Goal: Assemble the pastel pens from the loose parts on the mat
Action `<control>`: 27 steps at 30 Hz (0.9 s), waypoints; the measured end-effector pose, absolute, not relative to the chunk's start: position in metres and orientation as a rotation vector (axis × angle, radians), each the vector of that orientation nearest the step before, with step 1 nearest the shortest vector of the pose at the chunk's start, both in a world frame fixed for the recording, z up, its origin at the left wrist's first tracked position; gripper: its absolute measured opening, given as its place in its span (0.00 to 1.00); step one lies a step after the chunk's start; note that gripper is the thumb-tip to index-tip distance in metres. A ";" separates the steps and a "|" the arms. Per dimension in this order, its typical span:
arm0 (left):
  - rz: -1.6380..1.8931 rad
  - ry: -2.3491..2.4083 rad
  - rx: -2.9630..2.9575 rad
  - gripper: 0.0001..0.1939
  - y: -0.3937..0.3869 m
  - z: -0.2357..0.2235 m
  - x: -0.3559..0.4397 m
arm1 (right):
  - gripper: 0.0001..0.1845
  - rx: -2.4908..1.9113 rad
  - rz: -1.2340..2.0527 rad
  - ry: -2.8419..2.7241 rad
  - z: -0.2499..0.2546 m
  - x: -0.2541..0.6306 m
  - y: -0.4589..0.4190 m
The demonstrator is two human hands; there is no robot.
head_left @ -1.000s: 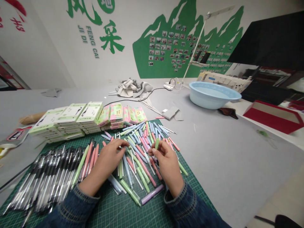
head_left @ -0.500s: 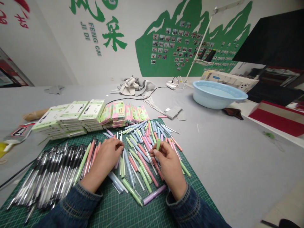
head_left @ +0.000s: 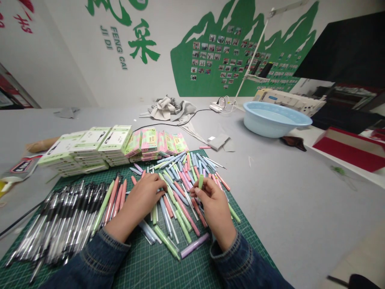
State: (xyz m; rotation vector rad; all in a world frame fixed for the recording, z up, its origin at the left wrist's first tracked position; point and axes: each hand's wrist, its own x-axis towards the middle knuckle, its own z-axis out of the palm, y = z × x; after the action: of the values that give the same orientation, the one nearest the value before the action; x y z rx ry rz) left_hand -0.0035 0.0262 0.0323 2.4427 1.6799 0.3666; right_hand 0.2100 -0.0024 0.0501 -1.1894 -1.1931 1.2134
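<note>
A heap of pastel pens and caps (head_left: 180, 188), pink, green, blue and purple, lies on a green cutting mat (head_left: 156, 269). My right hand (head_left: 213, 206) pinches a short green pen cap (head_left: 200, 181) upright above the heap. My left hand (head_left: 141, 200) rests palm down on the heap with its fingers curled onto the pens; what they grip, if anything, is hidden. A row of black-and-clear pens (head_left: 60, 224) lies at the mat's left, with a few pink and green pens (head_left: 114, 200) beside my left hand.
Stacks of green and pink pen boxes (head_left: 114, 148) stand behind the mat. Farther back on the grey table are a light blue basin (head_left: 275, 119), a bundle of grey cloth (head_left: 170, 108), a power strip with cable (head_left: 217, 107) and a red box (head_left: 350, 148) at right.
My left hand has slid a little to the right over the heap of pens. My right hand keeps the green cap upright in about the same place.
</note>
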 end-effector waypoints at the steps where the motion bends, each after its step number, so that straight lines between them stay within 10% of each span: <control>1: 0.328 1.660 2.469 0.05 0.027 0.035 -0.002 | 0.02 -1.191 1.214 -1.189 0.050 0.210 -0.002; 27: 0.347 1.333 2.556 0.09 0.008 0.054 -0.016 | 0.04 -1.105 1.338 -1.255 0.042 0.204 -0.004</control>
State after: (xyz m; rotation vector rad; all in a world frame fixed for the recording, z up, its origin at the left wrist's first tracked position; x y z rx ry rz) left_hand -0.0157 0.0080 0.0545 2.5562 1.3331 0.3473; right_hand 0.2043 -0.0042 0.0418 -1.1051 -1.2548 1.3378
